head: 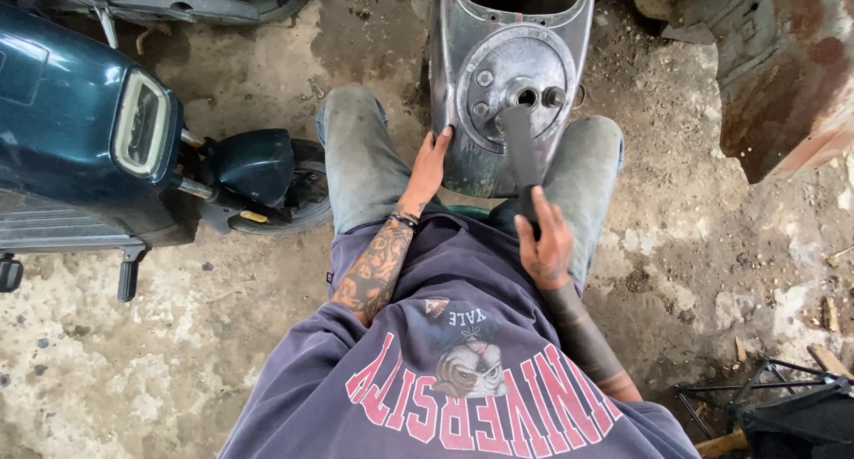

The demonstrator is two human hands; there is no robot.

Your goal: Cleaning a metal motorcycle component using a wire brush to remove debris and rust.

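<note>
A dark blue scooter [89, 130] stands at the left on the concrete floor [222, 334]. The left hand [429, 167] lies open, fingers flat against the left side of a bare metal scooter body [507, 76] held between the person's knees. The right hand [544, 241] is closed around the lower end of a black wrench handle [521, 157], whose long axis runs nearly straight up, tilted slightly left, to the hub.

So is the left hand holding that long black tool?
No, the left hand lies flat on the grey metal scooter body; the right hand grips the black tool.
</note>
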